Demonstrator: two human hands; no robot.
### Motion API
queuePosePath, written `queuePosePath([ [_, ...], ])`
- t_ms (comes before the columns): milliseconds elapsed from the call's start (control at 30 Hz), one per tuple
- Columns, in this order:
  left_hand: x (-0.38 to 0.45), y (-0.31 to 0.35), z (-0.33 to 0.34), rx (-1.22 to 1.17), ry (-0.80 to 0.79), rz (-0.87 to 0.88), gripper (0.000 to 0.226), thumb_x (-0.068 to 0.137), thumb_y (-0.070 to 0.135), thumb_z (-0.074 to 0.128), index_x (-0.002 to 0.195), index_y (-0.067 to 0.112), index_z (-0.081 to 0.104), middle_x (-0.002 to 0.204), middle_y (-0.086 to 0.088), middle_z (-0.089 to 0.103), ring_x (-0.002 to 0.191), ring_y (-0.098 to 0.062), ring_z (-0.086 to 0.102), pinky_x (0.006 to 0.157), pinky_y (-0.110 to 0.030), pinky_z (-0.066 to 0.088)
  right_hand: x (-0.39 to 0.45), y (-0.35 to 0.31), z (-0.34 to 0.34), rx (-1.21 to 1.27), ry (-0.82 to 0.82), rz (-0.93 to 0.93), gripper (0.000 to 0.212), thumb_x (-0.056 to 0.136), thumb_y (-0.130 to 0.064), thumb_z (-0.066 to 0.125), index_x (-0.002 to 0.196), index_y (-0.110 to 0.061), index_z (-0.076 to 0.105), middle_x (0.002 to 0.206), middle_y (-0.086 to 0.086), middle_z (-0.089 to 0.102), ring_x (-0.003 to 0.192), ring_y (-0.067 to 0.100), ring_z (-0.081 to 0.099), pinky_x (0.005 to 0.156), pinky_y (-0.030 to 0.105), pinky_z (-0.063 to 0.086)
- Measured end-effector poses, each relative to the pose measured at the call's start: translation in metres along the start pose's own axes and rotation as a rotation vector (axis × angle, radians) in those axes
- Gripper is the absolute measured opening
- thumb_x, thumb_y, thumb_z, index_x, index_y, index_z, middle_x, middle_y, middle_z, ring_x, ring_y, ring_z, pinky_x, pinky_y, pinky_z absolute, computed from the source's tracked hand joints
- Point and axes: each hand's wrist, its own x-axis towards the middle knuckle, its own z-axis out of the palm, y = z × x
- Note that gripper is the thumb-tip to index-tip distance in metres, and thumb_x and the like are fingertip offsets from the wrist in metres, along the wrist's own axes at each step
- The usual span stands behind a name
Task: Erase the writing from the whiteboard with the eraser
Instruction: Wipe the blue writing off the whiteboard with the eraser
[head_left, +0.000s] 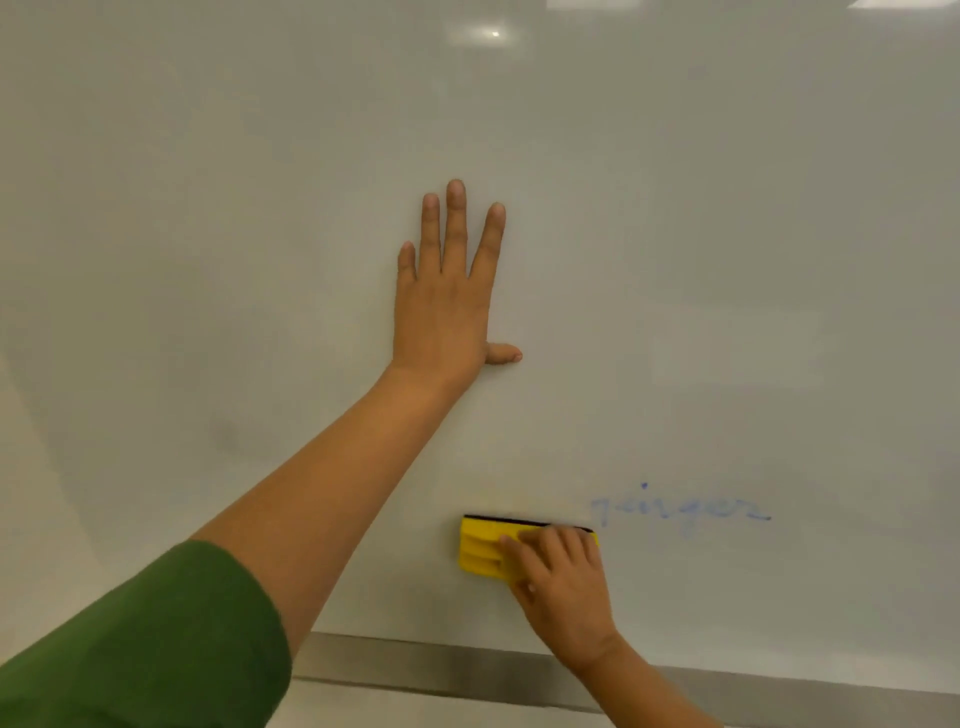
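The whiteboard (208, 234) fills most of the view. Faint blue writing (680, 512), partly smeared, sits low on the right. A yellow eraser (480, 548) with a black felt edge is pressed on the board just left of the writing. My right hand (563, 587) grips the eraser's right half, fingers curled over it. My left hand (447, 296) lies flat on the board above, fingers spread, holding nothing.
A metal tray rail (415, 665) runs along the board's bottom edge. My green sleeve (145, 639) fills the lower left corner. Ceiling lights reflect at the board's top (493, 32).
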Motion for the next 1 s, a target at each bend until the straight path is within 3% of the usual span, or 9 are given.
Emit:
queuePosePath([
  [100, -0.033, -0.004, 0.015, -0.108, 0.054, 0.047, 0.097, 0.078, 0.042, 0.072, 0.151, 0.015, 0.015, 0.158, -0.019, 0.001, 0.146, -0.033, 0.006, 0.113, -0.045, 0.025, 0.008, 0.022, -0.025, 0.027, 0.155, 0.28, 0.035, 0.07, -0.033, 0.057, 0.103, -0.023, 0.052, 0.09, 0.004, 0.054, 0.082, 0.023, 0.044, 0.073, 0.03, 0.033],
  [167, -0.056, -0.008, 0.032, -0.166, 0.169, 0.067, 0.074, 0.074, 0.022, 0.078, 0.138, 0.008, 0.045, 0.15, -0.024, 0.029, 0.137, -0.038, 0.033, 0.103, -0.048, 0.039, 0.012, 0.027, -0.034, 0.068, 0.236, 0.492, 0.039, 0.069, -0.037, 0.059, 0.103, -0.018, 0.052, 0.087, 0.01, 0.057, 0.083, 0.022, 0.043, 0.073, 0.029, 0.033],
  [233, -0.073, -0.012, 0.047, -0.213, 0.229, 0.039, 0.061, 0.071, 0.012, 0.078, 0.128, 0.004, 0.055, 0.143, -0.025, 0.041, 0.129, -0.039, 0.045, 0.097, -0.048, 0.044, 0.015, 0.02, -0.033, 0.114, 0.281, 0.628, 0.044, 0.067, -0.035, 0.066, 0.104, -0.017, 0.05, 0.088, 0.013, 0.057, 0.084, 0.022, 0.042, 0.074, 0.029, 0.034],
  [367, -0.107, 0.0, 0.064, -0.299, 0.214, 0.006, 0.052, 0.074, 0.008, 0.073, 0.123, 0.004, 0.058, 0.137, -0.022, 0.048, 0.122, -0.037, 0.051, 0.094, -0.045, 0.046, 0.007, 0.005, -0.021, 0.083, 0.162, 0.481, 0.051, 0.061, -0.023, 0.076, 0.104, -0.018, 0.05, 0.093, 0.005, 0.051, 0.082, 0.022, 0.041, 0.073, 0.029, 0.033],
  [467, -0.14, 0.013, 0.081, -0.343, 0.155, 0.055, 0.042, 0.081, 0.014, 0.06, 0.123, 0.007, 0.057, 0.133, -0.018, 0.053, 0.12, -0.033, 0.053, 0.093, -0.043, 0.047, -0.007, 0.025, -0.031, 0.015, 0.055, 0.325, 0.039, 0.071, -0.03, 0.065, 0.106, -0.021, 0.05, 0.095, 0.0, 0.047, 0.081, 0.024, 0.045, 0.073, 0.031, 0.034],
  [533, -0.16, 0.015, 0.091, -0.373, 0.087, 0.059, 0.042, 0.084, 0.021, 0.047, 0.123, 0.009, 0.056, 0.131, -0.015, 0.055, 0.119, -0.03, 0.052, 0.094, -0.042, 0.047, -0.012, 0.046, -0.044, 0.015, 0.118, 0.425, 0.037, 0.071, -0.031, 0.06, 0.104, -0.017, 0.052, 0.092, 0.007, 0.054, 0.081, 0.024, 0.044, 0.072, 0.034, 0.036],
  [733, -0.187, 0.026, 0.104, -0.402, -0.061, 0.051, 0.045, 0.083, 0.026, 0.04, 0.119, 0.009, 0.061, 0.124, -0.01, 0.06, 0.112, -0.028, 0.058, 0.091, -0.039, 0.049, -0.006, 0.104, -0.094, 0.144, 0.533, 1.208, 0.064, 0.072, -0.024, 0.08, 0.124, -0.003, 0.049, 0.118, 0.017, 0.05, 0.114, 0.031, 0.044, 0.084, 0.041, 0.044],
  [867, -0.193, 0.039, 0.108, -0.426, -0.077, 0.038, 0.045, 0.083, 0.026, 0.04, 0.119, 0.009, 0.061, 0.122, -0.01, 0.061, 0.112, -0.027, 0.057, 0.091, -0.039, 0.049, -0.001, 0.098, -0.083, 0.184, 0.657, 1.25, 0.064, 0.071, -0.018, 0.081, 0.122, 0.003, 0.049, 0.116, 0.022, 0.051, 0.113, 0.037, 0.044, 0.092, 0.035, 0.036],
  [1000, -0.194, 0.056, 0.112, -0.453, -0.075, 0.052, 0.044, 0.082, 0.025, 0.042, 0.118, 0.01, 0.061, 0.121, -0.009, 0.061, 0.112, -0.025, 0.054, 0.091, -0.038, 0.049, -0.005, 0.06, -0.056, 0.186, 0.482, 1.018, 0.057, 0.07, -0.015, 0.08, 0.117, 0.0, 0.05, 0.107, 0.02, 0.054, 0.103, 0.028, 0.042, 0.088, 0.04, 0.04],
])
